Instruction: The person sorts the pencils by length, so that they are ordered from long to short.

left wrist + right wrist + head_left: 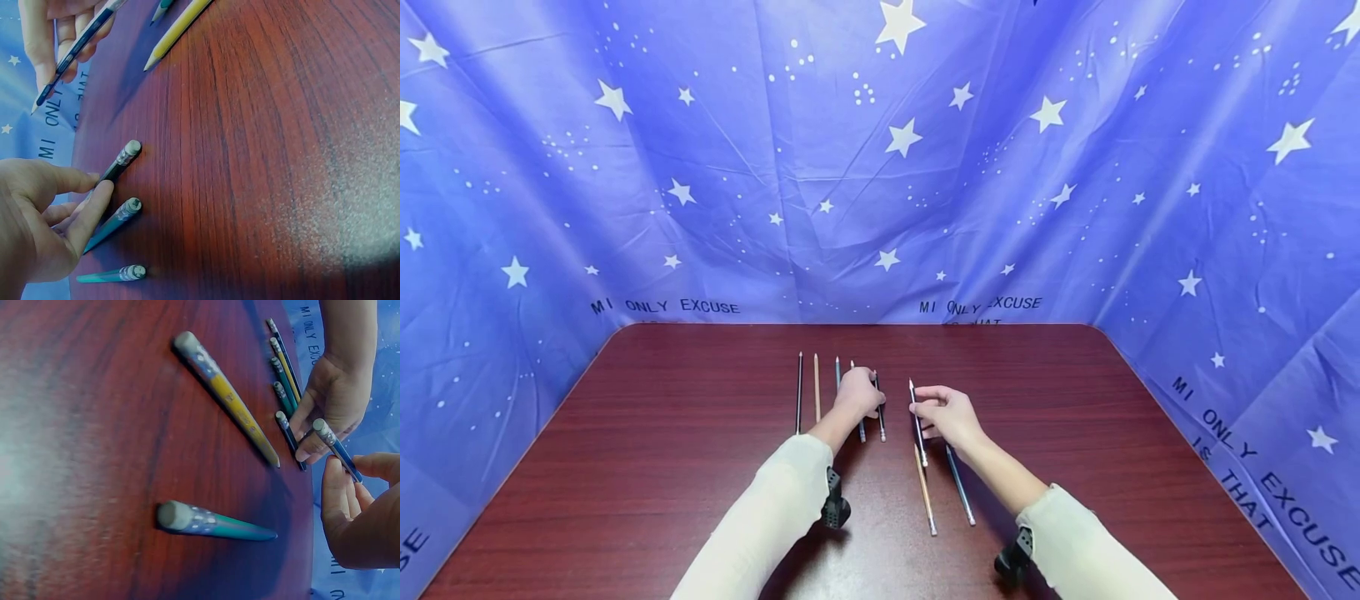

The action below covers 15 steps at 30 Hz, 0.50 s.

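Note:
My left hand (859, 393) pinches a black pencil (119, 164) between thumb and index finger; it lies on the table at the right end of a row of pencils. My right hand (953, 417) holds a dark blue pencil (340, 450) raised over the table, its sharpened tip pointing away and its eraser end toward me. Below this hand lie a yellow pencil (234, 412) and a green pencil (231, 529), apart from each other. Beside the left hand, two green pencils (112, 225) show their eraser ends.
Farther left in the row are another black pencil (799, 392) and another yellow pencil (817, 387), roughly parallel, tips away. The dark red wooden table (662, 450) backs onto a blue curtain (820, 167) with white stars. Dark wrist devices (833, 504) sit at both sleeves.

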Each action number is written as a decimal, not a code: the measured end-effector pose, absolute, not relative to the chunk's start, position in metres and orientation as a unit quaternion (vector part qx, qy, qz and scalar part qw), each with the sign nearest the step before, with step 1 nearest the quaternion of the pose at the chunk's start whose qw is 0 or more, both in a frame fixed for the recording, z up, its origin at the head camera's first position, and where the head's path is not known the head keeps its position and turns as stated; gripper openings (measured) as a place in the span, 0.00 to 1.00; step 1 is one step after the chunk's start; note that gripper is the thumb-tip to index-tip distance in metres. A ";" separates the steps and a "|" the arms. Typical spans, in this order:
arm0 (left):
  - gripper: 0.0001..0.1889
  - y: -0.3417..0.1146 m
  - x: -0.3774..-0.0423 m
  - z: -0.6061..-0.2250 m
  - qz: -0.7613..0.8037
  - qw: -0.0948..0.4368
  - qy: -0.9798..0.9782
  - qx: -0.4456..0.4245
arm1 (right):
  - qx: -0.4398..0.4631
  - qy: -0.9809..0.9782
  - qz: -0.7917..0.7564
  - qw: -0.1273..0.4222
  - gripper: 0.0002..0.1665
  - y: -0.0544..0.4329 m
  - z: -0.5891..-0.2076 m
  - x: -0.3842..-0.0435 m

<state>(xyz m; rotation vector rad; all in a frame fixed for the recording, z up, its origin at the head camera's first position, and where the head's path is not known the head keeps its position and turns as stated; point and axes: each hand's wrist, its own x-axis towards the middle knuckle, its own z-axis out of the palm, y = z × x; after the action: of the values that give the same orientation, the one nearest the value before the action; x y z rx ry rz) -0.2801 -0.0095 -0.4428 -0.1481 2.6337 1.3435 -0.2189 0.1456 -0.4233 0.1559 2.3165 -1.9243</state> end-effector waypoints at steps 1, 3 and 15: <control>0.25 -0.009 -0.280 -0.443 0.453 0.090 0.886 -0.050 | 0.052 0.766 -0.637 0.062 0.21 0.145 -0.423 -0.220; 0.25 -0.009 -0.280 -0.444 0.453 0.088 0.886 -0.050 | 0.054 0.765 -0.639 0.061 0.21 0.145 -0.423 -0.224; 0.25 -0.007 -0.280 -0.444 0.437 0.091 0.893 -0.050 | 0.070 0.770 -0.633 0.051 0.20 0.143 -0.430 -0.234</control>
<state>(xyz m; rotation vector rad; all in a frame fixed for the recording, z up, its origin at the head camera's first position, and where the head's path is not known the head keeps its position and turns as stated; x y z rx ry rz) -0.2797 -0.0066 -0.4438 -0.1485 2.6556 1.2996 -0.2343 0.1430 -0.4302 0.2138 2.3428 -1.9254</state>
